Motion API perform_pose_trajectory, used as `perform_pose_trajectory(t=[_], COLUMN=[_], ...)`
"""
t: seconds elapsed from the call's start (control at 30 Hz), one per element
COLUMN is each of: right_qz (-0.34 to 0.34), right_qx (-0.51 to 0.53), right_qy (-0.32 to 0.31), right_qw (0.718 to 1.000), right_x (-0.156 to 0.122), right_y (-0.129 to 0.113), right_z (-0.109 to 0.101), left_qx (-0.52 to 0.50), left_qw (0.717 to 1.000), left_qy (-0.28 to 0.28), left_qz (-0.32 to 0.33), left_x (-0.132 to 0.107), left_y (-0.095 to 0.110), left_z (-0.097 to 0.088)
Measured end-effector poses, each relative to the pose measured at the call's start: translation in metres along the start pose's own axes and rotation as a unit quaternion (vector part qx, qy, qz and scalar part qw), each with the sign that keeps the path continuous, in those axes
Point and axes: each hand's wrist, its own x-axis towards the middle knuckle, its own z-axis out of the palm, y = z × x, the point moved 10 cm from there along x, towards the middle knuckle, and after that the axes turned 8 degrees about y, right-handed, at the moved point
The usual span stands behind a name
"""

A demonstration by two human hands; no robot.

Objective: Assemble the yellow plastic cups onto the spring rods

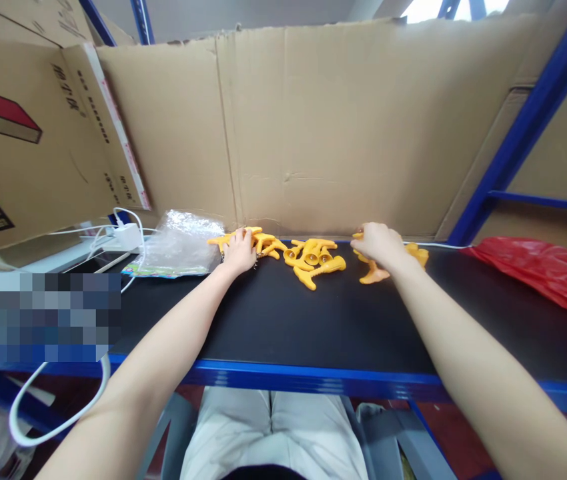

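Squarely on the yellow pieces: both hands at the far edge

These yellow pieces lie in a loose row along the back of the black tabletop, right at the foot of the cardboard wall. One long piece at the front of the middle heap lies nearly crosswise. Its long axis runs left to right, and its thicker end points left and slightly toward the person.

The left hand rests palm down on the left end of the row, and pieces fan out from under its fingers to the right. The right hand covers the right end, palm down with knuckles arched. One piece juts out beneath it toward the person, and another shows just beside it on the right. Whether either hand actually grips a piece cannot be told. The middle heap sits between the two hands, apart from both.

Just left of the left hand lies a crumpled clear plastic bag, and beyond it a white charger with its cable. Well off to the right lies a red bag.
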Motion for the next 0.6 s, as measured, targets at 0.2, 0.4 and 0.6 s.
perform_pose_trajectory(t=[0.2, 0.4, 0.6], right_qz=[-0.017, -0.069, -0.108], right_qx=[0.073, 0.168, 0.207], right_qy=[0.153, 0.24, 0.276], right_qw=[0.985, 0.954, 0.932], right_x=[-0.01, -0.021, -0.026], right_y=[-0.013, -0.027, -0.038], right_z=[-0.055, -0.081, -0.081], left_qx=[-0.007, -0.002, -0.06], left_qw=[1.0, 0.999, 0.988], left_qy=[0.011, 0.008, 0.115], left_qz=[-0.014, -0.037, 0.08], left_x=[0.001, 0.0, -0.002], left_y=[-0.001, -0.004, 0.034], left_z=[-0.005, -0.004, -0.046])
